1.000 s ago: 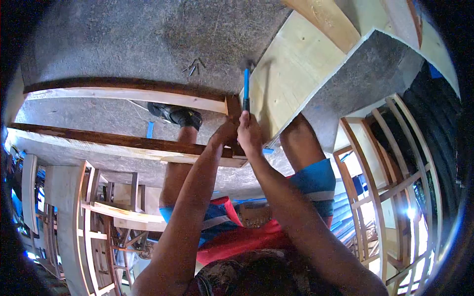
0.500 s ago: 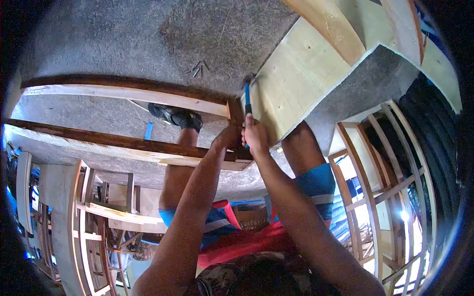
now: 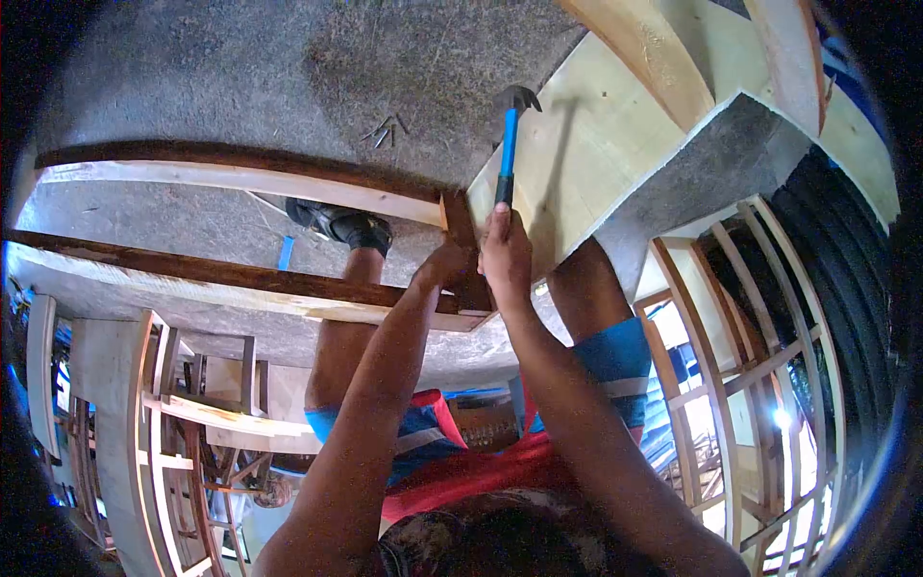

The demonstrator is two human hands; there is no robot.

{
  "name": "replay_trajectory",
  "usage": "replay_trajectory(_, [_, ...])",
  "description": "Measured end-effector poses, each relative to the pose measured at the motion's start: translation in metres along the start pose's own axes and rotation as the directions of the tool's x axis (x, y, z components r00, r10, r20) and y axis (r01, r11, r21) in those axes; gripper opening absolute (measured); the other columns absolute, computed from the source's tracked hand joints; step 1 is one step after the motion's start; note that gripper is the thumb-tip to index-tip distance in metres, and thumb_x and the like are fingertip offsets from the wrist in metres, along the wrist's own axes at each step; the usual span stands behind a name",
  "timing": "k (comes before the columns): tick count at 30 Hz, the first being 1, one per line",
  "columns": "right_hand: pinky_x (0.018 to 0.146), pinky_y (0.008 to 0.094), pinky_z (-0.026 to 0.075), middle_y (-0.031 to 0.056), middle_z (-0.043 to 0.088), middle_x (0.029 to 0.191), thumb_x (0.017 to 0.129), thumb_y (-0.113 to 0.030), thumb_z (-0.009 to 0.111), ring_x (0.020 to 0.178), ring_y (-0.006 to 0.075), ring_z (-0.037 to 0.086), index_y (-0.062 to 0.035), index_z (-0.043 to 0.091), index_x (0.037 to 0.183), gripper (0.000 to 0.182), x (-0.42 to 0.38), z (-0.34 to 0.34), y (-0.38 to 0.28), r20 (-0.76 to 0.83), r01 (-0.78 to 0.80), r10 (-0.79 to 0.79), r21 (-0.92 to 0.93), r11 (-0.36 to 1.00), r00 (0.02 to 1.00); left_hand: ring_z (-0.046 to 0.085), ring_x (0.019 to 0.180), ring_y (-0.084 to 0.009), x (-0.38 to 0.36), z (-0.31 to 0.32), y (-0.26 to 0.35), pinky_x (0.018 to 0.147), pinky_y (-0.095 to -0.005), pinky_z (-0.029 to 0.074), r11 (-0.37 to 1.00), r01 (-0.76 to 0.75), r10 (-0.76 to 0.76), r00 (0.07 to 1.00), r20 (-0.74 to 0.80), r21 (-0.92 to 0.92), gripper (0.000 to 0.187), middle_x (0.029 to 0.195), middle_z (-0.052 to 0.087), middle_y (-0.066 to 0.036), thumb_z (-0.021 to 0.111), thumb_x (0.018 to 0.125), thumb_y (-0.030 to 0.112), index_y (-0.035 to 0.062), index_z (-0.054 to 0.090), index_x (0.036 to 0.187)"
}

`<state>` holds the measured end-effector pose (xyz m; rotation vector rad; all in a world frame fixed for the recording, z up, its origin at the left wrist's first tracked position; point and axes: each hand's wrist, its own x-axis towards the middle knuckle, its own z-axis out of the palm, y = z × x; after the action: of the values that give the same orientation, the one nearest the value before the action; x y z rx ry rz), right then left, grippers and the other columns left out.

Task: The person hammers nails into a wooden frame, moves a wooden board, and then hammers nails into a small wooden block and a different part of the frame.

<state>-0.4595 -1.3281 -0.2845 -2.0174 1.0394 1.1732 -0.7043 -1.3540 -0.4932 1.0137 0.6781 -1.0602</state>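
A hammer with a blue shaft and black grip is in my right hand, its claw head raised over the edge of a pale plywood sheet. My left hand rests at the dark crosspiece that joins the ends of two long wooden rails, the far rail and the near rail. Its fingers are pressed together against the wood; whether they pinch anything small is hidden.
Several nails lie on the concrete floor. A blue strip and my sandalled foot are between the rails. Wooden frames stand at the right, others at the lower left. Curved boards top the plywood.
The hammer has risen from beside the crosspiece and swung to the right with my right hand. My left hand stays at the joint.
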Motion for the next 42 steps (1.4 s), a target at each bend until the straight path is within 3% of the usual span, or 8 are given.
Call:
replay_trajectory(2, [0.045, 0.0373, 0.044, 0.0084, 0.053, 0.054, 0.094, -0.052, 0.029, 0.042, 0.0206, 0.055, -0.0032, 0.054, 0.087, 0.055, 0.019, 0.014, 0.044, -0.167, 0.273, -0.434, -0.569, 0.776, 0.885, 0.057, 0.099, -0.0312, -0.006, -0.005, -0.001, 0.083, -0.0392, 0.046, 1.0, -0.012, 0.012, 1.0, 0.004, -0.014, 0.029, 0.103, 0.06, -0.023, 0.039, 0.091, 0.017, -0.0008, 0.057, 0.105])
replay_trajectory(6, [0.049, 0.0381, 0.048, 0.0103, 0.055, 0.057, 0.095, -0.049, 0.029, 0.046, 0.0226, 0.059, -0.0013, 0.055, 0.091, 0.055, 0.013, 0.001, 0.016, 0.229, -0.094, 0.226, -0.477, 0.874, 0.947, 0.057, 0.099, -0.031, -0.004, -0.003, 0.003, 0.084, -0.039, 0.046, 0.999, -0.017, 0.017, 1.0, 0.006, -0.047, 0.029, 0.104, 0.059, -0.023, 0.039, 0.091, 0.017, -0.0007, 0.056, 0.106])
replay_trajectory(16, [0.062, 0.0472, 0.049, 0.0241, 0.06, 0.064, 0.095, -0.048, 0.027, 0.056, 0.0345, 0.063, 0.0032, 0.055, 0.104, 0.059, 0.031, 0.025, 0.093, 0.049, 0.193, -0.216, -0.662, 0.724, 0.975, 0.057, 0.098, -0.0306, -0.007, -0.006, -0.016, 0.084, -0.0387, 0.046, 0.991, 0.023, -0.018, 0.999, 0.04, -0.13, 0.029, 0.104, 0.059, -0.022, 0.038, 0.092, 0.018, -0.0005, 0.056, 0.107])
replay_trajectory(21, [0.031, 0.0261, 0.035, 0.0006, 0.036, 0.048, 0.095, -0.05, 0.029, 0.032, 0.0129, 0.041, -0.0064, 0.044, 0.077, 0.05, -0.013, -0.005, 0.0, 0.014, -0.05, 0.049, 0.148, 0.988, 0.999, 0.056, 0.098, -0.0304, 0.001, -0.001, -0.019, 0.084, -0.0386, 0.045, 0.985, 0.026, -0.018, 0.999, 0.05, -0.171, 0.029, 0.104, 0.059, -0.022, 0.038, 0.092, 0.018, -0.0004, 0.055, 0.107])
replay_trajectory(28, [0.038, 0.0325, 0.043, 0.0061, 0.045, 0.051, 0.094, -0.051, 0.033, 0.042, 0.017, 0.053, -0.0035, 0.05, 0.08, 0.053, 0.046, 0.01, 0.131, -0.12, 0.183, -0.76, -0.936, 0.302, 0.639, 0.056, 0.098, -0.0301, 0.001, -0.003, -0.023, 0.084, -0.0384, 0.045, 0.973, 0.02, -0.005, 0.998, 0.065, -0.228, 0.03, 0.105, 0.059, -0.022, 0.037, 0.093, 0.018, -0.0002, 0.055, 0.108])
replay_trajectory(30, [0.036, 0.0304, 0.042, 0.0031, 0.043, 0.051, 0.092, -0.055, 0.034, 0.039, 0.0141, 0.048, -0.0059, 0.049, 0.078, 0.053, 0.004, 0.004, 0.024, 0.196, -0.26, 0.235, 0.117, 0.958, 0.952, 0.056, 0.098, -0.03, 0.003, -0.002, -0.024, 0.084, -0.0383, 0.045, 0.968, 0.019, -0.002, 0.998, 0.067, -0.249, 0.03, 0.105, 0.058, -0.022, 0.037, 0.093, 0.018, -0.0001, 0.055, 0.108])
replay_trajectory(38, [0.044, 0.0347, 0.048, 0.0147, 0.062, 0.064, 0.094, -0.05, 0.034, 0.049, 0.0265, 0.061, 0.0011, 0.051, 0.086, 0.054, 0.018, 0.017, 0.054, -0.149, 0.169, -0.304, -0.572, 0.803, 0.941, 0.056, 0.098, -0.0297, -0.002, 0.003, -0.031, 0.085, -0.038, 0.045, 0.948, 0.022, 0.007, 0.996, 0.092, -0.317, 0.03, 0.105, 0.058, -0.022, 0.037, 0.093, 0.019, 0.0001, 0.054, 0.109])
replay_trajectory(42, [0.034, 0.0275, 0.037, 0.0006, 0.041, 0.05, 0.094, -0.05, 0.035, 0.037, 0.0114, 0.042, -0.0066, 0.048, 0.078, 0.048, -0.003, -0.007, -0.015, 0.188, -0.117, 0.083, 0.179, 0.977, 0.979, 0.056, 0.097, -0.0295, 0.02, 0.003, -0.025, 0.085, -0.0379, 0.045, 0.936, 0.027, 0.007, 0.996, 0.094, -0.351, 0.03, 0.105, 0.058, -0.021, 0.036, 0.094, 0.019, 0.0002, 0.054, 0.11])
